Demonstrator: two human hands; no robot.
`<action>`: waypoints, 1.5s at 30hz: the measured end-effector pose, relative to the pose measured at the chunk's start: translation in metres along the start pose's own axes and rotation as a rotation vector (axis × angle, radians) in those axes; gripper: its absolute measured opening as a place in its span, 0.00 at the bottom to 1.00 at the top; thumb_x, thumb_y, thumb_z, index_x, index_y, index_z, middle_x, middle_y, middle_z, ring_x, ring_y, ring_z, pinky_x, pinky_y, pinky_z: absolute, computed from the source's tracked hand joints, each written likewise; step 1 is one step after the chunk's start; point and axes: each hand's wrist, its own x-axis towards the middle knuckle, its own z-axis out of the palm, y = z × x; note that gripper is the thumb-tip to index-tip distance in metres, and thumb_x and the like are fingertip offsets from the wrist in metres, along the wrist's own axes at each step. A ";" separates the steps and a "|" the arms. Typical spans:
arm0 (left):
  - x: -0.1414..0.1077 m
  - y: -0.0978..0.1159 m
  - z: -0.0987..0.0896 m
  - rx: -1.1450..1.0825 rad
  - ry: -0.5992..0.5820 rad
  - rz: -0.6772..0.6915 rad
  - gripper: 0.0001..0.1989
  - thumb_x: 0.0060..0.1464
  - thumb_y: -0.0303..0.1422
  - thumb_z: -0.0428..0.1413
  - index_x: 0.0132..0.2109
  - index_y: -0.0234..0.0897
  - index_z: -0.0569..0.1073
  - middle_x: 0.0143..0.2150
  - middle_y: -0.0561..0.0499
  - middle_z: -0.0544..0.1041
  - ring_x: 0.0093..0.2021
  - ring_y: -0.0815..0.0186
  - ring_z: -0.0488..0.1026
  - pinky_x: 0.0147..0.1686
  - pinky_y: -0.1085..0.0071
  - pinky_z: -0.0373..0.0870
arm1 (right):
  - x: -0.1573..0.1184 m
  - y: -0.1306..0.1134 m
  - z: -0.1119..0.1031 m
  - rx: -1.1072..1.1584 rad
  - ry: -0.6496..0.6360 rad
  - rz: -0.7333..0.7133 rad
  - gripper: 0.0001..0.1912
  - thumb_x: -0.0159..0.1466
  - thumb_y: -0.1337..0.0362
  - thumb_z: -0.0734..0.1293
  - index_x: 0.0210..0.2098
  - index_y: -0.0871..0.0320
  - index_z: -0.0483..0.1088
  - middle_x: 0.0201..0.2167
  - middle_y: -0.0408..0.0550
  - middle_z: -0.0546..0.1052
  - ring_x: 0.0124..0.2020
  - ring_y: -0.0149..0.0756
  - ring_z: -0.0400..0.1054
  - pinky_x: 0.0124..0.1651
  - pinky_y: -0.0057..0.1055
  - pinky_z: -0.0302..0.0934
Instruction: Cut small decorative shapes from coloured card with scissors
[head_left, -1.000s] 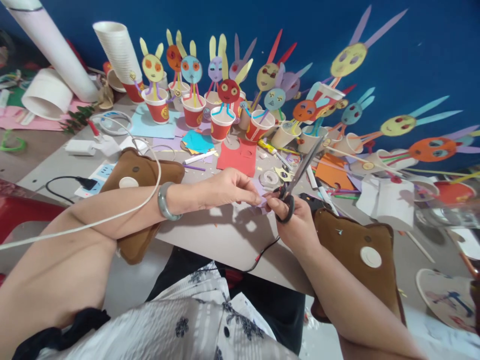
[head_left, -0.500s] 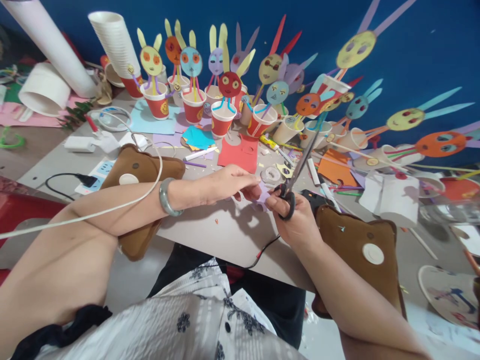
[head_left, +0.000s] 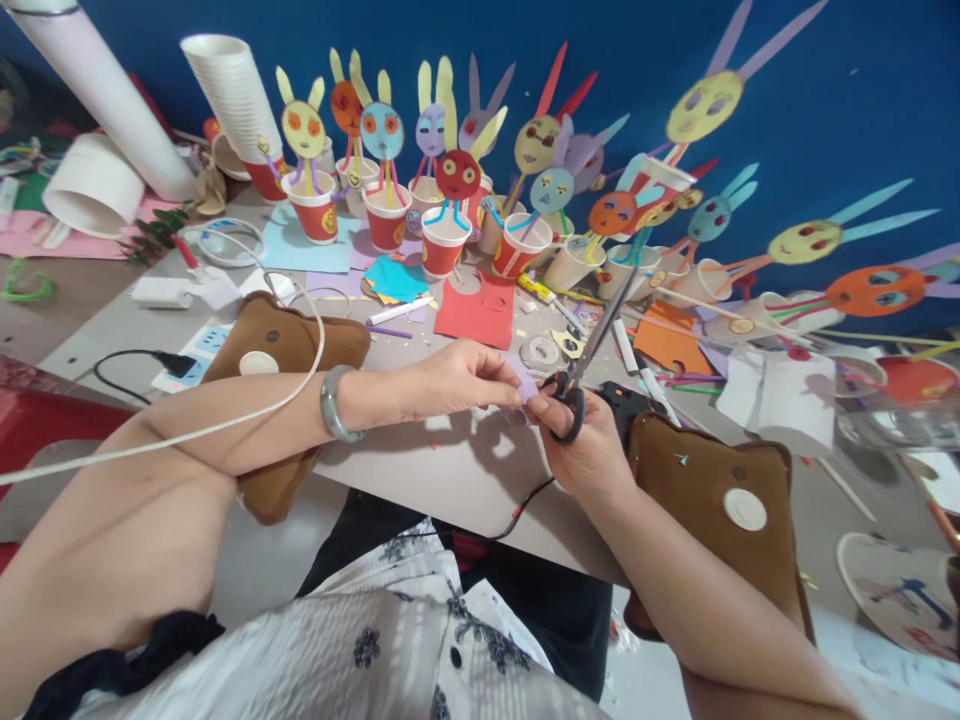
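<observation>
Since half a second ago, the left hand [head_left: 457, 382] has brought thumb and fingers together; its grip pinches the purple paper [head_left: 524, 378] between both hands, above the table [head_left: 420, 462]. The right hand [head_left: 592, 450] grips scissors [head_left: 598, 345], blades toward one o'clock. Red paper [head_left: 475, 314] lies at the purple piece's eleven o'clock, a brown cushion [head_left: 697, 530] at four.

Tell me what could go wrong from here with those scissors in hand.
The right hand holds the scissors while meeting the left hand at the small purple paper, so the paper might bend or tear.

The blade tips overlap a paper cup in this view; the gap is unclear, but a swing could knock it.

The white cable crosses the left forearm in view and might snag.
</observation>
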 end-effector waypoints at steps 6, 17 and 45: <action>0.001 0.000 0.000 0.006 0.014 -0.019 0.04 0.49 0.25 0.60 0.26 0.32 0.75 0.23 0.56 0.72 0.24 0.77 0.64 0.28 0.77 0.62 | 0.000 0.003 -0.001 -0.027 -0.032 -0.002 0.18 0.48 0.53 0.78 0.23 0.54 0.68 0.20 0.40 0.66 0.25 0.32 0.60 0.32 0.34 0.60; 0.002 -0.003 -0.005 0.095 -0.016 -0.053 0.04 0.49 0.28 0.61 0.28 0.32 0.77 0.24 0.54 0.74 0.25 0.76 0.66 0.27 0.78 0.61 | 0.001 0.000 -0.001 -0.013 0.000 -0.015 0.15 0.48 0.55 0.77 0.20 0.55 0.69 0.21 0.42 0.66 0.26 0.33 0.60 0.31 0.33 0.58; 0.006 -0.009 -0.007 -0.003 0.001 0.002 0.05 0.51 0.30 0.65 0.31 0.31 0.79 0.26 0.53 0.76 0.27 0.76 0.68 0.30 0.76 0.63 | 0.002 0.005 -0.003 0.082 0.052 -0.058 0.09 0.49 0.60 0.77 0.24 0.55 0.76 0.24 0.44 0.72 0.28 0.33 0.63 0.33 0.33 0.59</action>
